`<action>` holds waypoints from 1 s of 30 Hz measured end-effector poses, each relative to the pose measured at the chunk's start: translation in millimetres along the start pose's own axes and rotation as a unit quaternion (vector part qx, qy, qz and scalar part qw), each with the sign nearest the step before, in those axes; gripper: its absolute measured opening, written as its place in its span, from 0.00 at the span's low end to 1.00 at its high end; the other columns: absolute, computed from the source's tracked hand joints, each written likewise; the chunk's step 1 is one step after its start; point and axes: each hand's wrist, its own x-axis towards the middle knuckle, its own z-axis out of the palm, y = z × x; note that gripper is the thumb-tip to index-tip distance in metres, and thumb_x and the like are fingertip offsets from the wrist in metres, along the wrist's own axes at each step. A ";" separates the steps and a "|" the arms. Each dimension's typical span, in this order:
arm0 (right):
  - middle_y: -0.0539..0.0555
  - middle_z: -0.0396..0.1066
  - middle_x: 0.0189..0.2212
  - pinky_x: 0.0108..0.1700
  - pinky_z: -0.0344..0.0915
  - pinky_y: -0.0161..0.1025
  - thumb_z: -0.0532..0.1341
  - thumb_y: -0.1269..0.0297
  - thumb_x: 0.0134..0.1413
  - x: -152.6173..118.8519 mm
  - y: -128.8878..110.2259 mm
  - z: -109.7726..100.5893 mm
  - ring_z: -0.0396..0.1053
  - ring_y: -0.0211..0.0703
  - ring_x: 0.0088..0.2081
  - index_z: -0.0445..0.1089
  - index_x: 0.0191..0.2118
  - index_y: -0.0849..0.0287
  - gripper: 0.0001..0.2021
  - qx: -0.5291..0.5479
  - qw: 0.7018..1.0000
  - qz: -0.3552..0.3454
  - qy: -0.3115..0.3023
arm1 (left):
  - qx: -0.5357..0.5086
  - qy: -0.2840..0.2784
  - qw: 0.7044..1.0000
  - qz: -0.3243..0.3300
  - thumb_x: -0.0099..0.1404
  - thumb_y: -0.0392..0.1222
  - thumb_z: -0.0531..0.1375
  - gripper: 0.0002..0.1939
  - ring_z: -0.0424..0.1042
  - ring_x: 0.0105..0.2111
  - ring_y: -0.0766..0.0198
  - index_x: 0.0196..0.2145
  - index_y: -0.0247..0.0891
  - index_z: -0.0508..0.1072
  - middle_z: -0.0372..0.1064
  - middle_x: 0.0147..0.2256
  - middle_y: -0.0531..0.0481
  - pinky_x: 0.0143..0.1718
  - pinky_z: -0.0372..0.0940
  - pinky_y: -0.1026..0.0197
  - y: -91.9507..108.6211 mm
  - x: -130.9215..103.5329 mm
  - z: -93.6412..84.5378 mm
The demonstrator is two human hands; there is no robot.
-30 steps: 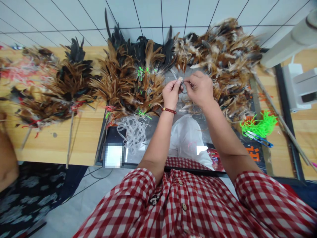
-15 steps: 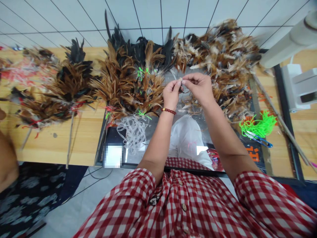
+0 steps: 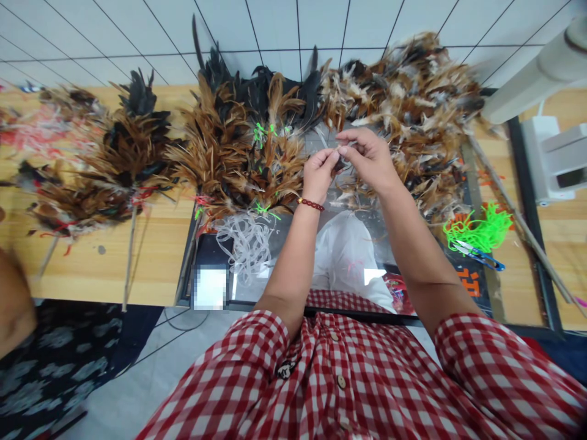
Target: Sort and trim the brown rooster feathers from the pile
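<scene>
Over the glass-topped table, my left hand (image 3: 320,173) and my right hand (image 3: 369,160) meet at the fingertips. Thumb and forefinger of each are closed in a pinch on something tiny that I cannot make out. A small dark bit, perhaps part of a feather, shows just below the fingertips. Behind the left fingers a pale translucent strip (image 3: 322,135) sticks up; whether it is held cannot be seen. Right of my hands lies a large heap of loose brown and white feathers (image 3: 426,110). To the left are bundled brown and black feathers (image 3: 215,134) with green ties.
A tangle of clear ribbon (image 3: 247,244) lies front left. Bright green cord (image 3: 486,229) and blue-handled snips (image 3: 481,256) lie at right, near a long stick (image 3: 518,214) and a white device (image 3: 557,159). Feather dusters (image 3: 128,146) lie left; another person's arm (image 3: 16,299) is beside them.
My right hand's fingers have lifted and spread slightly above the pinch, and its thumb has shifted. My left hand stays almost in place.
</scene>
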 end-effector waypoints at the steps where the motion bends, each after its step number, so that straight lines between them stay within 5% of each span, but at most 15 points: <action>1: 0.53 0.76 0.38 0.48 0.72 0.45 0.67 0.39 0.59 0.1 -2.1 -3.8 0.73 0.45 0.42 0.78 0.38 0.52 0.20 0.000 1.000 -0.012 -0.017 | 0.008 -0.018 1.000 0.000 0.62 0.47 0.73 0.13 0.78 0.38 0.62 0.29 0.37 0.77 0.73 0.28 0.52 0.40 0.73 0.62 0.4 0.0 -1.3; 9: 0.55 0.74 0.37 0.49 0.73 0.47 0.67 0.39 0.59 -0.8 -4.5 -11.1 0.72 0.46 0.40 0.77 0.32 0.54 0.21 -0.031 0.999 -0.038 0.022 | 0.013 -0.118 0.993 0.025 0.62 0.45 0.73 0.10 0.77 0.33 0.66 0.34 0.38 0.80 0.74 0.28 0.54 0.38 0.71 0.63 -4.8 0.1 -3.4; 16: 0.55 0.75 0.39 0.50 0.70 0.45 0.65 0.49 0.64 0.4 5.2 0.3 0.73 0.45 0.41 0.78 0.39 0.55 0.14 -0.104 0.993 0.001 0.048 | 0.039 -0.012 0.997 0.068 0.62 0.50 0.72 0.14 0.72 0.26 0.70 0.29 0.38 0.77 0.68 0.21 0.56 0.33 0.68 0.67 -2.6 8.0 -10.7; 23: 0.58 0.80 0.40 0.47 0.68 0.45 0.64 0.70 0.58 -7.1 -20.0 -12.7 0.76 0.51 0.43 0.83 0.40 0.59 0.09 -0.320 0.936 0.082 -0.122 | -0.072 0.052 0.990 0.107 0.69 0.39 0.67 0.09 0.66 0.22 0.74 0.29 0.37 0.77 0.66 0.20 0.58 0.33 0.68 0.67 14.9 3.7 -9.9; 28: 0.60 0.83 0.41 0.41 0.65 0.43 0.70 0.54 0.57 -11.3 -50.5 -1.1 0.78 0.55 0.44 0.83 0.41 0.58 0.13 -0.396 0.871 0.164 -0.240 | -0.097 0.073 0.989 0.086 0.68 0.35 0.67 0.07 0.69 0.22 0.75 0.30 0.36 0.77 0.70 0.22 0.57 0.31 0.67 0.68 12.4 2.0 -5.9; 30: 0.61 0.83 0.43 0.40 0.63 0.42 0.68 0.56 0.59 -12.4 -55.2 4.6 0.78 0.56 0.46 0.83 0.41 0.58 0.12 -0.412 0.853 0.170 -0.270 | -0.101 0.074 0.989 0.081 0.67 0.34 0.67 0.06 0.70 0.23 0.74 0.30 0.36 0.77 0.71 0.22 0.57 0.32 0.67 0.67 11.5 1.8 -5.1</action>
